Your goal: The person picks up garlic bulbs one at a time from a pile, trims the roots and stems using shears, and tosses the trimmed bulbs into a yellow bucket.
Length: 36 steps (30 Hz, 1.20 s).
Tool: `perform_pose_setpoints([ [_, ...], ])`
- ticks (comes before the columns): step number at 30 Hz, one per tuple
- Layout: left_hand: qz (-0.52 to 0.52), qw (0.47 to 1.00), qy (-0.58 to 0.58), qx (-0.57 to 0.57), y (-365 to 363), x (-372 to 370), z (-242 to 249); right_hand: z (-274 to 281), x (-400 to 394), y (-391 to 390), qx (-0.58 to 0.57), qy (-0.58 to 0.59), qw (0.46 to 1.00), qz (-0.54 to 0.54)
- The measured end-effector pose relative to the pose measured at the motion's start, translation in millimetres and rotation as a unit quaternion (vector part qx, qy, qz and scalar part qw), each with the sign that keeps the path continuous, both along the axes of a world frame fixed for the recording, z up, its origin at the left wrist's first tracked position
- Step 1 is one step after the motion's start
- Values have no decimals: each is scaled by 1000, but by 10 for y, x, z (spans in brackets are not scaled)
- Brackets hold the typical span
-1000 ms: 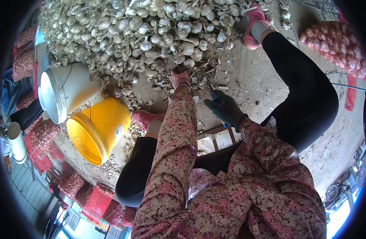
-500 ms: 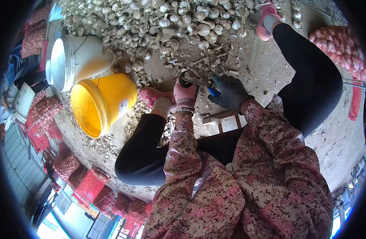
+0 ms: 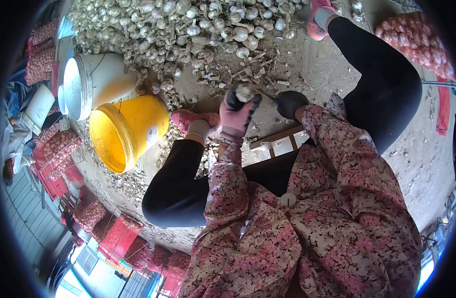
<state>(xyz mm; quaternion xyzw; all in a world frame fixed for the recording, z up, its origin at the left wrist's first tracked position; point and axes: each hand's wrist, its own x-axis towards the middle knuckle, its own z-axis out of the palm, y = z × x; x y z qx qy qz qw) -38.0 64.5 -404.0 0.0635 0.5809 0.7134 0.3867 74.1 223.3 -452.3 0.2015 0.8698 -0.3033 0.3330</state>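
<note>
My left hand [image 3: 239, 111], in a pink glove with dark fingers, is wrapped round a garlic bulb [image 3: 246, 92] in front of the garlic heap. A thin stem-like strip runs from the bulb toward my right hand [image 3: 291, 105]. That hand, in a dark glove, is closed; the pruning shears with blue handles are mostly hidden in its fist. Both hands are above the dirt floor, a small distance apart. Below them lies a wooden frame [image 3: 282, 140], perhaps part of a low stool.
A large heap of garlic bulbs [image 3: 188, 30] spreads ahead. On the left, a yellow bucket [image 3: 151, 116] and a white bucket [image 3: 106, 74] lie tilted. A red net sack of garlic [image 3: 416, 42] stands at right. More filled sacks [image 3: 89, 211] line the left side, near another person [image 3: 19, 139].
The garlic bulb now shows on top of my left hand, which has turned upward. My right hand has closed and rotated, hiding the shears that were visible between the hands.
</note>
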Motion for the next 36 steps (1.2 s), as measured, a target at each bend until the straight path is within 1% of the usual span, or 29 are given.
perform_pose_setpoints([
  [1,39,992,-34,112,-80,-41,-115,33,13,-18,-6,6,998,-67],
  [2,60,994,-39,88,-138,-90,-97,253,-30,-34,-57,-4,992,-117],
  [3,80,994,-43,64,-204,-141,-77,377,-50,-75,-56,2,992,-114],
  [5,13,978,-102,183,-392,-316,-87,589,-45,-192,-180,45,958,-217],
  [6,73,947,-207,234,-425,-319,-101,725,-12,-222,-225,64,946,-225],
  [7,132,899,-309,283,-438,-310,-68,752,47,-311,-225,67,947,-220],
  [8,135,899,-304,286,-438,-282,-26,757,102,-406,-204,135,945,-217],
  [9,145,899,-325,257,-427,-230,8,763,142,-470,-182,203,938,-213],
  [10,155,897,-347,226,-409,-171,49,808,150,-495,-192,194,941,-199],
  [11,155,897,-344,229,-391,-115,87,830,129,-513,-191,197,942,-196],
  [13,129,912,-358,150,-350,22,143,861,109,-558,-210,223,930,-205],
  [14,114,932,-322,126,-303,99,213,806,127,-570,-210,223,930,-205],
  [15,115,932,-321,126,-297,126,169,700,137,-584,-239,229,916,-227],
  [17,79,909,-362,191,-315,131,54,725,104,-564,-270,235,900,-247],
  [18,147,880,-404,204,-340,135,1,746,102,-539,-301,162,892,-294],
  [19,148,880,-402,203,-358,101,-6,776,77,-512,-330,88,877,-338],
  [20,177,871,-381,254,-373,56,-22,579,73,-543,-368,102,839,-387],
  [21,205,859,-359,302,-385,8,-48,482,64,-515,-369,99,838,-388],
  [23,203,913,-214,281,-424,-232,-63,410,14,-454,-482,47,698,-528],
  [24,218,900,-233,298,-487,-373,-43,391,-20,-436,-493,57,669,-553],
  [25,233,885,-251,315,-540,-525,-25,411,-48,-385,-493,53,667,-556],
  [27,284,893,-206,283,-511,-865,-129,446,-114,-318,-509,29,649,-565],
  [28,272,935,-119,195,-679,-1166,-534,424,-160,-322,-510,26,647,-567],
  [29,272,935,-121,191,-629,-1362,-669,404,-202,-329,-503,24,650,-570],
  [30,307,934,-167,77,-567,-1522,-795,384,-232,-341,-495,21,653,-573],
  [31,333,916,-223,-28,-503,-1682,-918,357,-261,-354,-494,17,652,-575],
  [32,306,911,-246,-123,-451,-1862,-1080,325,-287,-370,-490,22,658,-571],
  [34,146,945,-164,-242,-346,-2160,-1366,222,-304,-413,-487,33,666,-565],
  [36,-15,946,-47,-319,-246,-2378,-1575,226,-335,-421,-471,45,679,-561],
])
